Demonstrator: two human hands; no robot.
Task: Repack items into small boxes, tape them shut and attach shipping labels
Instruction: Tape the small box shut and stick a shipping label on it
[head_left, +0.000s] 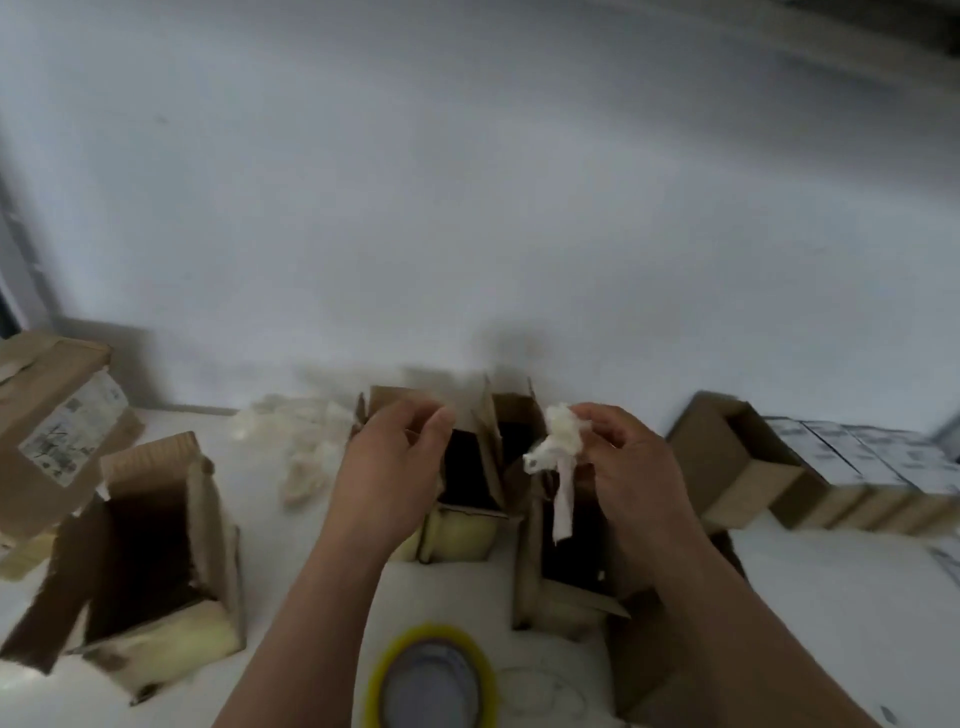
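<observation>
My right hand (626, 470) pinches a crumpled white wad of packing material (560, 449), a strip of it dangling over an open small cardboard box (566, 592). My left hand (389, 467) hovers with curled fingers over a second open box (457, 499); I cannot tell whether it holds anything. A third open box (156, 561) stands at the left. A yellowish tape roll (431, 675) lies at the near edge between my forearms.
A labelled taped box (52, 436) sits at far left. More white packing scraps (306, 447) lie behind the boxes. An open box (737, 457) and a row of white printed cartons (872, 457) stand on the right, on a white tabletop (311, 571) against a white wall.
</observation>
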